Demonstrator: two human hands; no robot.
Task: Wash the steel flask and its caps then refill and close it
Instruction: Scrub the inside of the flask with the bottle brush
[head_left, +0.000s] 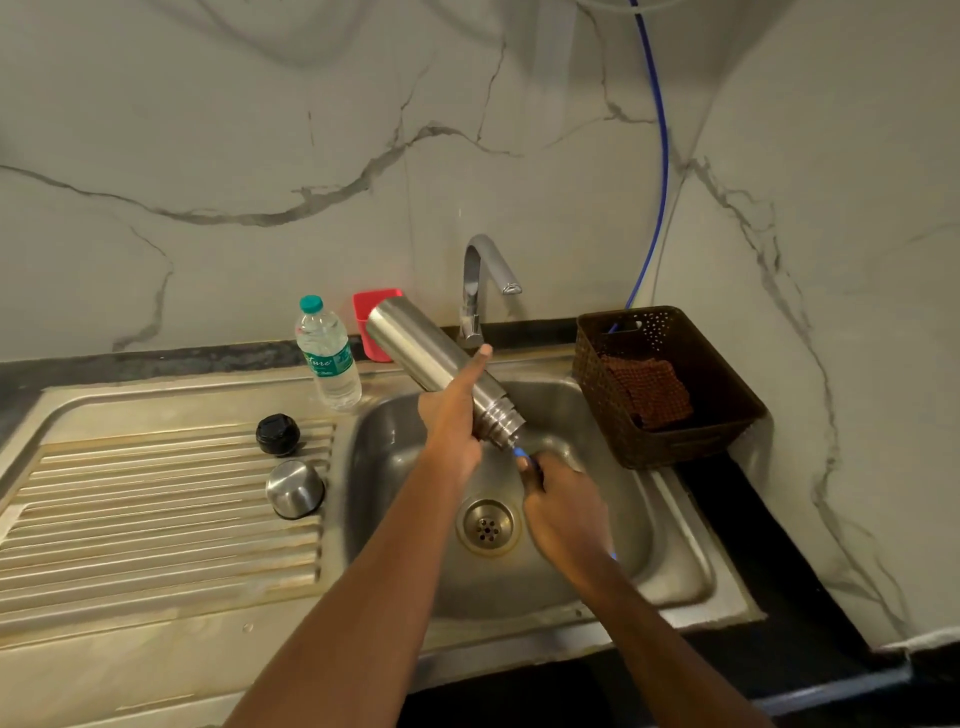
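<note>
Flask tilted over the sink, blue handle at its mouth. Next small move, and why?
Probably work the blue handle in and out of the flask to scrub inside. The left hand holds the flask tilted, mouth down over the sink; the right hand grips the handle right at the mouth. The black cap and steel cap lie apart on the drainboard, so the flask is open.

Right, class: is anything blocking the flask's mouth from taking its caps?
Yes. A blue-handled tool, gripped by the right hand, sits at the mouth of the steel flask, which the left hand holds tilted. The black cap and steel cap lie on the drainboard.
</note>
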